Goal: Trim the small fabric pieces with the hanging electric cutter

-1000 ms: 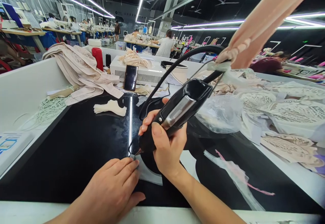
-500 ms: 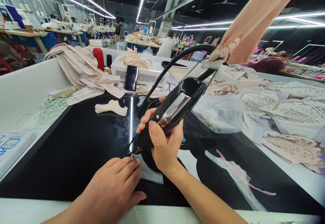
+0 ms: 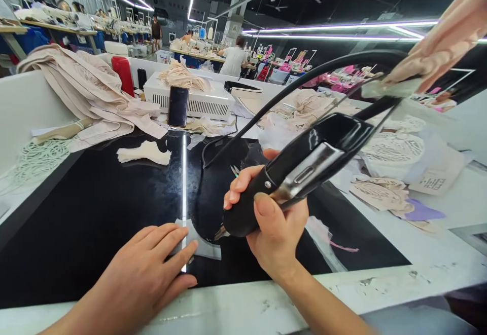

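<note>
My right hand (image 3: 277, 223) is wrapped around a black corded electric hand cutter (image 3: 292, 173). Its narrow metal tip (image 3: 221, 232) points down and left, close to the curved edge of a pale, thin fabric piece (image 3: 203, 246). Whether the tip touches the black work surface (image 3: 95, 223) is unclear. My left hand (image 3: 148, 261) lies palm down with its fingers stretched out, fingertips on the left part of that piece. A knotted peach cloth strip (image 3: 437, 53) runs up from the cutter's cable end at upper right.
A cream fabric scrap (image 3: 144, 152) lies at left, with a phone (image 3: 178, 107) and a white vented box (image 3: 209, 103) behind. Pale green cord (image 3: 41, 160) and draped beige fabric (image 3: 83, 81) flank the left. Small snips (image 3: 235, 171) lie behind my right hand. Lace pieces (image 3: 380, 190) are at right.
My view has swung to the right. The cutter's tip has moved from beside my left fingertips to the right along the piece's curved edge, and the cutter leans further right.
</note>
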Demonstrator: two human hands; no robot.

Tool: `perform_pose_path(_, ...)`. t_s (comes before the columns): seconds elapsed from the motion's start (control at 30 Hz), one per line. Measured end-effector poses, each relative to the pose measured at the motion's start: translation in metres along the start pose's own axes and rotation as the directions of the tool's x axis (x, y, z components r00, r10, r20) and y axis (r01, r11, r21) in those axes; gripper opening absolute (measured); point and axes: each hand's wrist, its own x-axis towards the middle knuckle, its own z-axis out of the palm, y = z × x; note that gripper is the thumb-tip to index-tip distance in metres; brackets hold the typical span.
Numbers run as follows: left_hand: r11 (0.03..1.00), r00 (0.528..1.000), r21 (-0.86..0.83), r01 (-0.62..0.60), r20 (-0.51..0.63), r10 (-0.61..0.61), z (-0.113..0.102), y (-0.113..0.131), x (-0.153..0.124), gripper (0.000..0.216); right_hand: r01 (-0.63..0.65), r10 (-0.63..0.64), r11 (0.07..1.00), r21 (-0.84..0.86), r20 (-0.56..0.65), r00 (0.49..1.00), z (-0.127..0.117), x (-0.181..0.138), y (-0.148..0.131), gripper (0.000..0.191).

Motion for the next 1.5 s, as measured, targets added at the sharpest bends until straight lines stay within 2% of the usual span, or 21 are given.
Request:
perform_pose_path(0.2,1.0,1.0,-0.002,0.007,0.018,-0.007,-0.001,0.0,0.0,0.038,0.009,-0.009,1.0,0.009,0.003,1.0,-0.005,-0.005,-0.003,0.043)
perform_pose_path(0.4,1.0,1.0,-0.014,0.002,-0.008,-0.002,0.002,0.003,-0.002,0.036,-0.016,0.016,0.998,0.055,-0.001,1.0,-0.001,-0.009,-0.006,0.029)
perform_pose_path(0.63,0.998,0.996,-0.027,-0.061,-0.062,0.059,-0.003,0.002,0.008,0.026,-0.009,0.013,0.995,0.095,-0.04,0.999,0.004,-0.01,-0.013,0.041)
perform_pose_path(0.73,0.994,0.998,-0.081,-0.069,0.002,0.069,-0.001,0.004,0.017,0.027,0.005,-0.001,0.996,0.085,-0.047,0.999,0.002,-0.01,-0.014,0.036)
perform_pose_path(0.87,0.979,0.985,-0.201,0.024,0.169,0.01,0.009,0.009,0.027,0.026,0.012,-0.009,0.998,0.054,-0.059,0.998,0.0,-0.01,-0.014,0.033)
perform_pose_path(0.93,0.968,0.979,-0.242,0.063,0.204,-0.013,0.014,0.01,0.029,0.023,0.008,-0.006,0.999,0.041,-0.067,0.998,0.0,-0.009,-0.015,0.033)
perform_pose_path(1.03,0.96,0.983,-0.269,0.073,0.18,-0.024,0.018,0.011,0.028,0.021,-0.001,0.003,1.0,0.028,-0.072,0.997,0.002,-0.008,-0.017,0.032)
perform_pose_path(1.37,0.964,0.998,-0.266,-0.017,0.055,0.033,0.019,0.012,0.027,0.027,-0.041,0.038,0.998,-0.049,-0.058,0.998,0.005,-0.009,-0.023,0.033)
perform_pose_path(1.5,0.968,0.998,-0.25,-0.03,0.045,0.043,0.02,0.012,0.026,0.026,-0.062,0.057,0.994,-0.094,-0.053,0.997,0.005,-0.01,-0.023,0.034)
